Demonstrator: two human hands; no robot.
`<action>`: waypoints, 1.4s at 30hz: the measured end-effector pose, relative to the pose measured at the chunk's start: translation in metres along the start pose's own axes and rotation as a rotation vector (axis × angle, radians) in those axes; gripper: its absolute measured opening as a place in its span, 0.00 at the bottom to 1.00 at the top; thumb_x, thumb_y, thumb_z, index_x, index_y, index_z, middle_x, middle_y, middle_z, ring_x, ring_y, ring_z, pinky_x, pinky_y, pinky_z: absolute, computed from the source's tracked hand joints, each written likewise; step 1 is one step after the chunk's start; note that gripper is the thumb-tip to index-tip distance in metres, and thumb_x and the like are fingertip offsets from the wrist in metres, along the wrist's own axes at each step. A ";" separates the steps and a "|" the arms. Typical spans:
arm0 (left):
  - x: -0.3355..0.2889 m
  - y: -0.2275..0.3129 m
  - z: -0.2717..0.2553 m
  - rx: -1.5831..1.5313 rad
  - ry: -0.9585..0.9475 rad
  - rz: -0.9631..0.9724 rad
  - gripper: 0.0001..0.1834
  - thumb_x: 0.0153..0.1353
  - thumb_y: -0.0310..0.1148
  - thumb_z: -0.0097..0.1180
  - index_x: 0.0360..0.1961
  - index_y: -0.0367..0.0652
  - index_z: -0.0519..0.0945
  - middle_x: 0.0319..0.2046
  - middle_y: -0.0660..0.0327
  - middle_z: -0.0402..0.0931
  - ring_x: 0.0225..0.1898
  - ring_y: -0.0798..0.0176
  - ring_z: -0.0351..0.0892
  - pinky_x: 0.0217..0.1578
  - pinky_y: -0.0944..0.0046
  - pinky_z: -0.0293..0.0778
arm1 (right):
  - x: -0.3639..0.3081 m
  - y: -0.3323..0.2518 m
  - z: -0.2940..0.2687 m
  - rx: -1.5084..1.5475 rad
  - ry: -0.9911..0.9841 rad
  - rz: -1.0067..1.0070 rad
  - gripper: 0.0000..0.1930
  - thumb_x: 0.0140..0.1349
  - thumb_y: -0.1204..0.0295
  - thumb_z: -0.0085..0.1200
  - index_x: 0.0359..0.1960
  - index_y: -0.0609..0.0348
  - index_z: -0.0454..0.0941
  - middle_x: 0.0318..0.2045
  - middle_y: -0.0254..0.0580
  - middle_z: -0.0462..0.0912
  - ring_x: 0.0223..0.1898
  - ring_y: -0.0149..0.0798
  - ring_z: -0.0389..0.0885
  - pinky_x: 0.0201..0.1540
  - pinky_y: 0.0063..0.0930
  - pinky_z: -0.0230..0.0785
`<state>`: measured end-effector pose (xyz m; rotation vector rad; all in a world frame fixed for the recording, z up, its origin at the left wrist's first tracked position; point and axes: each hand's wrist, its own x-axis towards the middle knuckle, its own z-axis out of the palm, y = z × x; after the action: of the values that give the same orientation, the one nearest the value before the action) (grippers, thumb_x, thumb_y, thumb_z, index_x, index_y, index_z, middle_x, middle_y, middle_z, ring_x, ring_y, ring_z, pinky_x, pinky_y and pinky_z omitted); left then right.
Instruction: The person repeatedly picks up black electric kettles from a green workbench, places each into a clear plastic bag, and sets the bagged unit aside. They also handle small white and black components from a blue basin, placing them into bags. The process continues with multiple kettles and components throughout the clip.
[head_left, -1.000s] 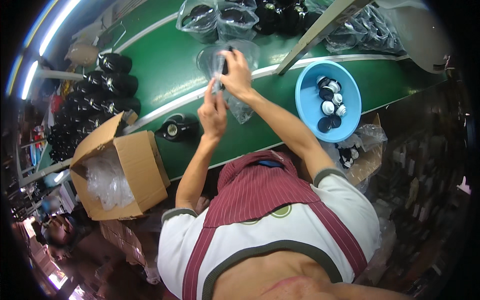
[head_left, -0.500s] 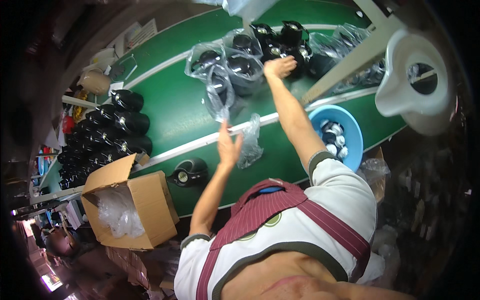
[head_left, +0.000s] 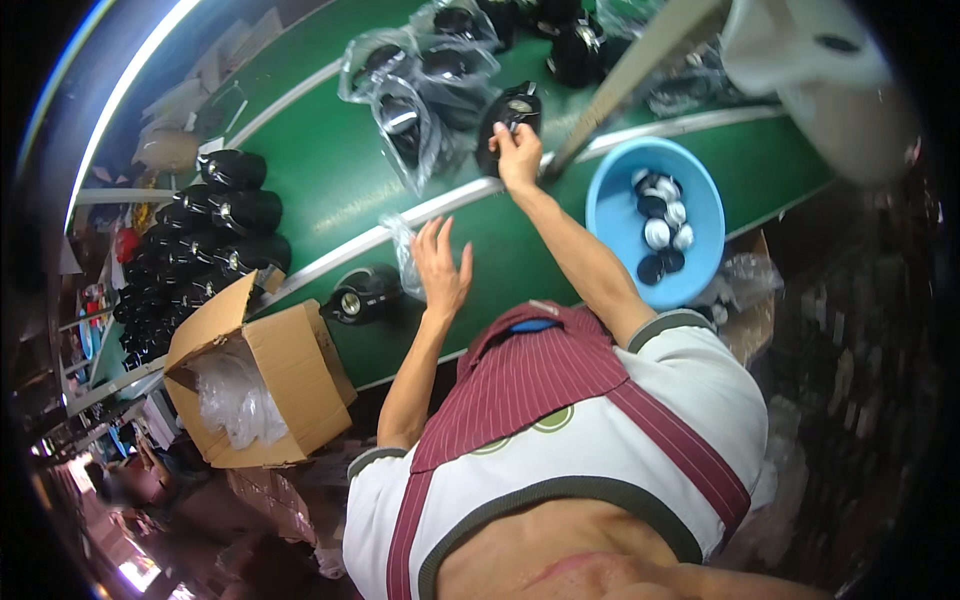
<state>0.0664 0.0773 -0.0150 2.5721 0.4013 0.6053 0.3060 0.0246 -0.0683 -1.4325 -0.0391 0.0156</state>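
My right hand (head_left: 518, 160) is closed on a black jug (head_left: 521, 104), which it holds over the green table near the white divider strip. The fingers cover part of the jug's near end. My left hand (head_left: 441, 268) is open with its fingers spread. Next to it lies a crumpled clear plastic bag (head_left: 404, 252), and I cannot tell whether the fingers touch it. Left of that hand, a second black jug (head_left: 364, 294) rests on its side on the near strip of the table.
Several jugs in clear bags (head_left: 403, 118) stand beyond the divider, with unbagged black jugs (head_left: 575, 52) to their right. A blue basin (head_left: 607, 222) holds black and white round caps. Many black jugs (head_left: 248, 212) are stacked at left, behind a cardboard box (head_left: 300, 375) of clear bags. A slanted post (head_left: 640, 75) rises at right.
My right hand has drawn a black jug from the far group toward me. The left hand has spread its fingers beside the loose bag. The whole view has shifted.
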 end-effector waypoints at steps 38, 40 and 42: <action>-0.014 0.051 0.033 -0.377 -0.425 -0.048 0.17 0.66 0.43 0.63 0.38 0.41 0.74 0.22 0.43 0.76 0.27 0.37 0.79 0.26 0.46 0.70 | -0.098 -0.113 -0.180 -0.896 -0.835 -0.303 0.38 0.59 0.63 0.70 0.69 0.58 0.65 0.60 0.56 0.71 0.53 0.53 0.78 0.56 0.39 0.73; -0.016 0.053 0.037 -0.333 -0.424 -0.012 0.17 0.66 0.44 0.63 0.38 0.41 0.74 0.22 0.44 0.77 0.28 0.37 0.80 0.27 0.45 0.72 | -0.094 -0.116 -0.183 -0.975 -0.935 -0.468 0.40 0.56 0.66 0.70 0.70 0.55 0.65 0.61 0.56 0.71 0.56 0.56 0.76 0.59 0.41 0.72; -0.016 0.054 0.043 -0.321 -0.440 -0.006 0.17 0.66 0.44 0.63 0.38 0.42 0.74 0.22 0.45 0.77 0.28 0.38 0.81 0.27 0.46 0.73 | -0.088 -0.117 -0.184 -1.025 -1.028 -0.611 0.42 0.54 0.68 0.71 0.71 0.54 0.65 0.61 0.55 0.71 0.59 0.59 0.74 0.61 0.43 0.71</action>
<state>0.0826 0.0093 -0.0279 2.3028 0.1468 0.0782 0.2233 -0.1768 0.0211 -2.2161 -1.5055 0.2567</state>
